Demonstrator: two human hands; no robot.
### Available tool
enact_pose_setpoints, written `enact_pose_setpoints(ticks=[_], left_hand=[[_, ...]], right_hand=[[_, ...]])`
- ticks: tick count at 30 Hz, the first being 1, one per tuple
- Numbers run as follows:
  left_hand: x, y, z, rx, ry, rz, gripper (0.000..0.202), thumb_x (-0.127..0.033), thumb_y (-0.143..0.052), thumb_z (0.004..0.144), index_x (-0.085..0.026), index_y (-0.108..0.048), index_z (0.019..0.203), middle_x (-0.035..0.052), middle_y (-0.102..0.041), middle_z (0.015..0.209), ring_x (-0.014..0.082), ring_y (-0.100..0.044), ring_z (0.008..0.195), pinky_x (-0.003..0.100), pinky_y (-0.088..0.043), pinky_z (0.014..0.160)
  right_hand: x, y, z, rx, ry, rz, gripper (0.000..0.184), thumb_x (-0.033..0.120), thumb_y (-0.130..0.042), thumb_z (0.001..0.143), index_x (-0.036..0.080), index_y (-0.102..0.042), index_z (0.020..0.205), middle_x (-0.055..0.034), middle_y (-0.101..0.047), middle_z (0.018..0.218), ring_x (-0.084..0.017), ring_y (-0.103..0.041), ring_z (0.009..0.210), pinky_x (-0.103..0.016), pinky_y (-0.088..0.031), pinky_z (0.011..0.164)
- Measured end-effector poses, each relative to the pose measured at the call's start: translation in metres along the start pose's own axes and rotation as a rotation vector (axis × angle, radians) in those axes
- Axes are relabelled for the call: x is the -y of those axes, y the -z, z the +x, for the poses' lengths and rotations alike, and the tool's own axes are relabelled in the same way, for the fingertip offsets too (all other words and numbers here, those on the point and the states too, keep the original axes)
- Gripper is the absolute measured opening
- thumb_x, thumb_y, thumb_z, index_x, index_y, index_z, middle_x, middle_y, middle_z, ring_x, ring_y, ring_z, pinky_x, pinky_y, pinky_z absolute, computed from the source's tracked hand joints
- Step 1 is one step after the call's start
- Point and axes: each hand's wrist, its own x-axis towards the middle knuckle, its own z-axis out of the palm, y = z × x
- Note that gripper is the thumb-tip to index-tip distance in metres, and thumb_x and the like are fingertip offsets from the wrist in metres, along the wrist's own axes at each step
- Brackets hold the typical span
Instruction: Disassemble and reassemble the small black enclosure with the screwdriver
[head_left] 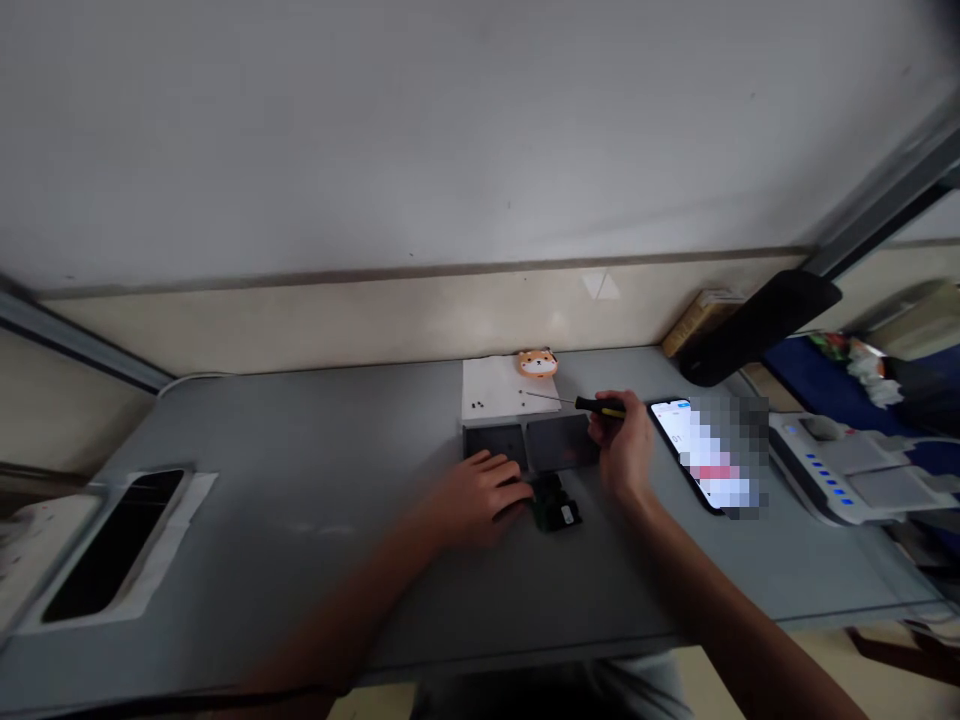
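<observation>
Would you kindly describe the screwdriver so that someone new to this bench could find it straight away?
Start at the grey table and find the white sheet against the back wall, beside a lit phone. The screwdriver is held in the right hand, its thin shaft reaching over that sheet. Its black and yellow handle sets it apart from the dark parts below.

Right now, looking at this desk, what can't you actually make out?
- Head view: the phone screen is mostly pixelated, so nothing on it reads.
- The left hand is motion-blurred and covers part of the small circuit board.
- The dark specks on the white sheet are too small to identify.
- The screwdriver tip is too thin to tell its type; the right hand hides the handle's end.
</observation>
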Motion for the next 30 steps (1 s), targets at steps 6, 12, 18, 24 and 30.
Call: enact_pose_setpoints(ticks=[6,12,18,24,30], left_hand=[[0.005,0.012,0.001,-0.151,0.079,0.021,0.019,-0.024,-0.054,0.099,-0.021,-0.072,0.099,0.0061,-0.069,0.086,0.0212,-0.066,0.083,0.036,-0.051,0.079],[0.038,0.023,-0.006,-0.364,0.336,0.141,0.027,-0.022,-0.047,0.100,-0.020,-0.072,0.091,0.0067,-0.073,0.081,0.0216,-0.070,0.078,0.036,-0.055,0.078],[0.056,0.017,-0.015,-0.235,0.438,0.057,0.028,-0.026,-0.046,0.100,-0.022,-0.074,0.096,0.0065,-0.078,0.086,0.0222,-0.072,0.077,0.035,-0.057,0.075],[0.061,0.019,-0.017,-0.150,0.484,-0.050,0.030,-0.030,-0.045,0.102,-0.022,-0.074,0.103,0.0066,-0.080,0.098,0.0216,-0.074,0.086,0.034,-0.057,0.082],[0.062,0.021,-0.016,-0.102,0.523,-0.046,0.034,-0.031,-0.041,0.103,-0.021,-0.073,0.107,0.0078,-0.080,0.104,0.0231,-0.074,0.093,0.036,-0.057,0.088]], right_hand=[[-0.002,0.000,0.002,-0.004,0.003,0.004,0.034,0.056,-0.057,0.077,0.023,-0.062,0.072,0.0036,-0.052,0.056,-0.012,-0.044,0.048,-0.028,-0.030,0.045],[0.001,-0.001,0.004,-0.018,-0.032,0.066,0.033,0.055,-0.058,0.077,0.023,-0.062,0.071,0.0032,-0.053,0.056,-0.012,-0.043,0.047,-0.027,-0.028,0.043],[0.000,-0.001,0.004,-0.074,-0.066,0.045,0.027,0.049,-0.056,0.076,0.023,-0.062,0.072,0.0017,-0.056,0.063,-0.011,-0.045,0.049,-0.027,-0.032,0.046],[-0.001,0.000,0.003,-0.075,-0.047,-0.024,0.032,0.053,-0.054,0.077,0.022,-0.061,0.073,0.0025,-0.053,0.061,-0.013,-0.046,0.051,-0.026,-0.032,0.048],[0.005,0.004,-0.008,0.138,0.129,-0.255,0.041,0.060,-0.048,0.086,0.023,-0.064,0.080,0.0049,-0.047,0.058,-0.013,-0.043,0.054,-0.026,-0.033,0.052]])
